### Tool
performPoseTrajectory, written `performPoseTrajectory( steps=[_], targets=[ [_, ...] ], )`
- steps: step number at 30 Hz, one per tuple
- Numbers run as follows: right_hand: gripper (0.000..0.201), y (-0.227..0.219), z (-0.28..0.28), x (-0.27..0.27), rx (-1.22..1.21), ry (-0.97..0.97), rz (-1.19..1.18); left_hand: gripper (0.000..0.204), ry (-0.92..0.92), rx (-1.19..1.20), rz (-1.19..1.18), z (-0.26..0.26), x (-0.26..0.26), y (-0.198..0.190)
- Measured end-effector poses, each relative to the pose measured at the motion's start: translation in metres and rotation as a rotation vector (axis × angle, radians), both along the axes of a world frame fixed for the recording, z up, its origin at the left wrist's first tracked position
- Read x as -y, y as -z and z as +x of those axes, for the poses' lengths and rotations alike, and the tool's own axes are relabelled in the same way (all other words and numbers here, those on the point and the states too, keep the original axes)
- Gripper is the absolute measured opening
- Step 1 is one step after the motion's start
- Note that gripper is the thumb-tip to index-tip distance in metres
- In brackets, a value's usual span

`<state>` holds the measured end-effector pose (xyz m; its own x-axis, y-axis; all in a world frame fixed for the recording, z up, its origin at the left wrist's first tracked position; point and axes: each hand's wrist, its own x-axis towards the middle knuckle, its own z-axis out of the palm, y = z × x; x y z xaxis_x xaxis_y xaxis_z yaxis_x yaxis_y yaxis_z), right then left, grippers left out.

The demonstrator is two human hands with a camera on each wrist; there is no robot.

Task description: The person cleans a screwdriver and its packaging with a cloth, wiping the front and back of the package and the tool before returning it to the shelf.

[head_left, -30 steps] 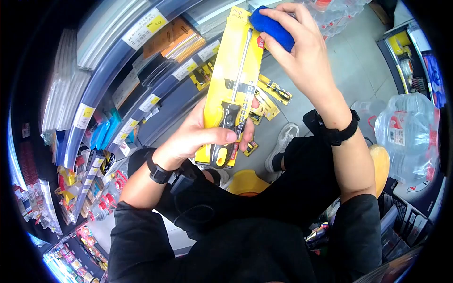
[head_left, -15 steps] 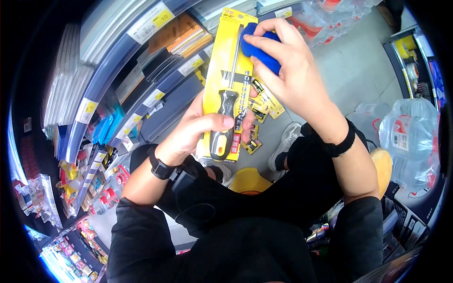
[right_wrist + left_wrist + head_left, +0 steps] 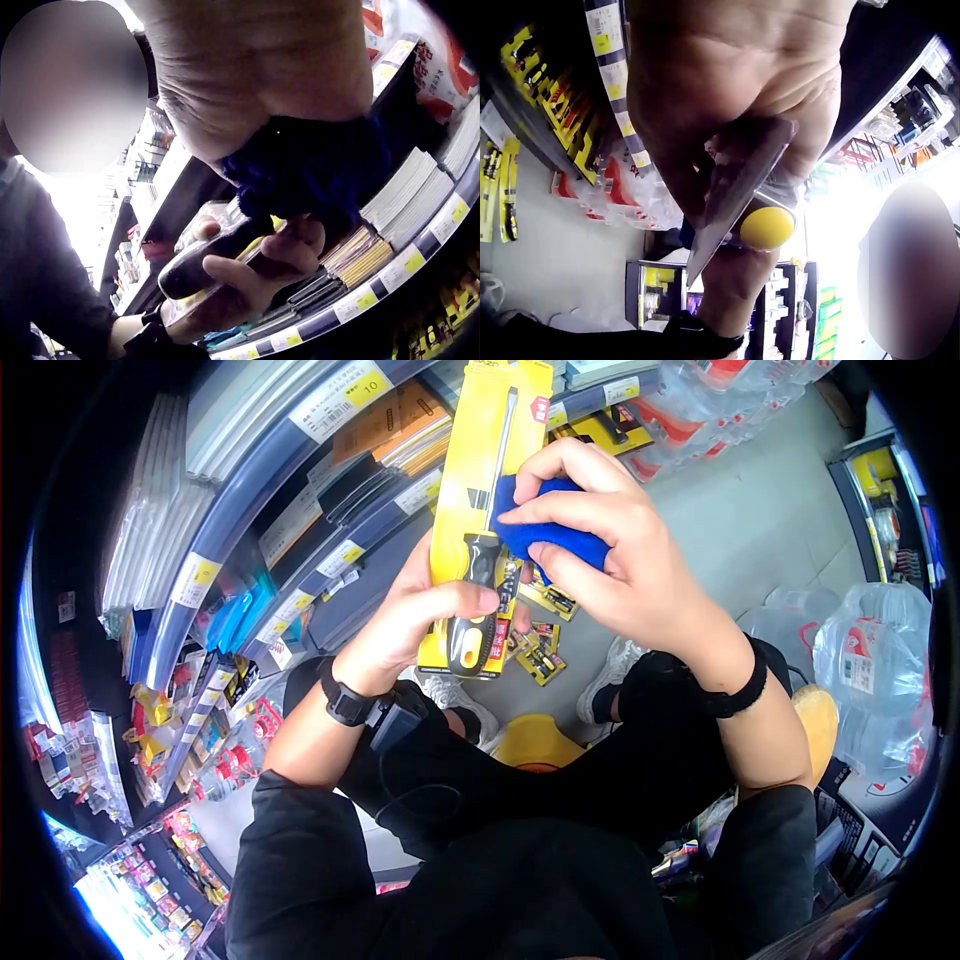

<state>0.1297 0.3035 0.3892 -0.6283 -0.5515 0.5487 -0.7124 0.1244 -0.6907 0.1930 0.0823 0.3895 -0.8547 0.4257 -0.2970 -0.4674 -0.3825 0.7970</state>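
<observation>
My left hand [image 3: 405, 615] grips a packaged screwdriver [image 3: 472, 625], its thumb lying over the black and yellow handle. The yellow backing card [image 3: 465, 445] stands nearly upright in the head view, with the metal shaft pointing away from me. A bunched blue cloth [image 3: 560, 532] is held in my right hand [image 3: 635, 555], fingers curled over it. It lies against the card's right side, where shaft meets handle. From the left wrist, the handle's yellow end [image 3: 768, 228] shows beside the pack's edge. In the right wrist view the dark blue cloth [image 3: 307, 165] covers part of the pack.
Several yellow tool packs [image 3: 540, 650] lie on the floor between my feet. Shelves with price labels [image 3: 340, 400] and stacked paper goods curve along the left. Wrapped water bottles [image 3: 870, 670] stand at right. Between my legs is a yellow stool [image 3: 540, 742].
My right hand has moved the blue cloth down from the top of the card to near the screwdriver's handle. My left hand keeps its grip on the pack.
</observation>
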Motion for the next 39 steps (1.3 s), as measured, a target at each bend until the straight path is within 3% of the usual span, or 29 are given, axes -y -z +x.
performPoseTrajectory(
  steps=[11, 14, 15, 19, 22, 27, 28, 32, 39],
  targets=[
    [0.022, -0.032, 0.001, -0.017, -0.115, 0.012, 0.351, 0.065, 0.046, -0.137, -0.065, -0.002, 0.0, 0.011],
    [0.021, -0.021, -0.015, -0.028, -0.234, 0.255, 0.214, 0.069, 0.079, -0.216, 0.046, -0.013, 0.004, 0.015],
    [0.029, -0.021, -0.021, -0.032, -0.176, 0.307, 0.154, 0.07, 0.092, -0.214, 0.067, -0.013, 0.004, 0.014],
    [0.026, -0.022, -0.019, -0.008, -0.311, 0.466, -0.094, 0.07, 0.059, -0.182, 0.118, -0.009, 0.0, 0.015],
    [0.042, -0.01, -0.006, -0.012, -0.226, 0.289, 0.193, 0.069, 0.046, -0.156, 0.116, -0.009, 0.0, 0.012],
    [0.038, -0.015, 0.014, 0.001, -0.19, 0.199, 0.221, 0.068, 0.004, -0.149, 0.053, -0.004, 0.004, 0.006],
    [0.025, -0.009, 0.013, 0.007, -0.236, 0.211, 0.129, 0.068, 0.002, -0.153, 0.042, -0.005, 0.006, 0.006],
    [0.038, -0.009, 0.015, 0.003, -0.126, 0.138, 0.145, 0.068, -0.014, -0.148, 0.06, -0.004, 0.007, 0.007],
    [0.021, -0.016, 0.014, 0.001, -0.285, 0.166, 0.313, 0.068, 0.041, -0.124, 0.011, -0.003, 0.009, 0.012]
  ],
)
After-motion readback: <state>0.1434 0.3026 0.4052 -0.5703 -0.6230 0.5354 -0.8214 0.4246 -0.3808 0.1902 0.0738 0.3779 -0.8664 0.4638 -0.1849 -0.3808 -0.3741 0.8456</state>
